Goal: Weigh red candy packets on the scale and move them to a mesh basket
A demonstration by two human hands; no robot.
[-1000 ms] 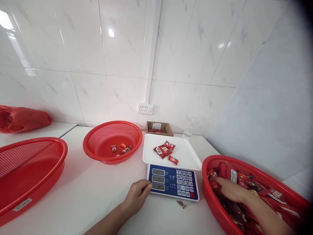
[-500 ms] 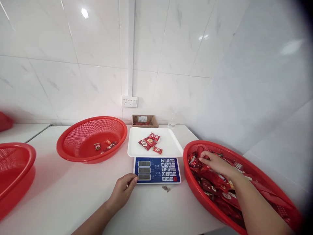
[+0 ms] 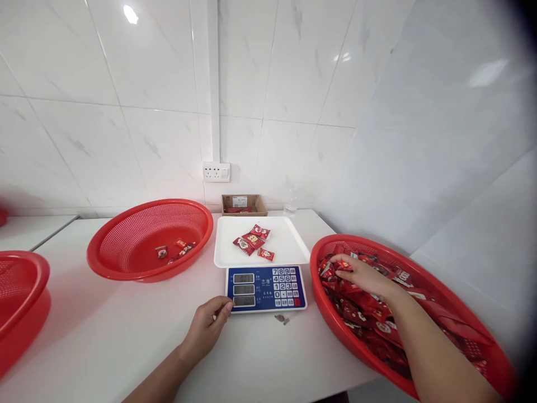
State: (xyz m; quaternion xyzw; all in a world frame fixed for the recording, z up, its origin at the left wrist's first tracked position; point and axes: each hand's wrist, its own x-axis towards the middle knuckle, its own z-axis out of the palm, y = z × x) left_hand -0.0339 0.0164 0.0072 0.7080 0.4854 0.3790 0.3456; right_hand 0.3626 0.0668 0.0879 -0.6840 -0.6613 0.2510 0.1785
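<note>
My right hand (image 3: 364,275) reaches into the large red basket (image 3: 321,302) on the right, among many red snack packets (image 3: 356,305). Its thumb and forefinger are around a small red packet (image 3: 344,266); part of the grip is hidden. My left hand (image 3: 207,324) rests on the table, fingers curled together, fingertips at the lower left corner of a blue-fronted digital scale (image 3: 265,302). I see nothing between those fingers. On the scale's white tray (image 3: 289,246) lie several red packets (image 3: 254,240), bunched together, with a smaller packet (image 3: 265,254) nearer the front.
A red perforated basket (image 3: 126,235) with a few small packets stands left of the scale, and another red basket (image 3: 25,302) at the far left. Behind the tray are a cardboard box (image 3: 264,207) and a clear plastic item (image 3: 290,206). A small scrap (image 3: 282,319) lies before the scale.
The view has shifted slightly to the right. My right hand is still in the basket, its thumb and forefinger now around a red packet. My left hand stays at the scale's corner.
</note>
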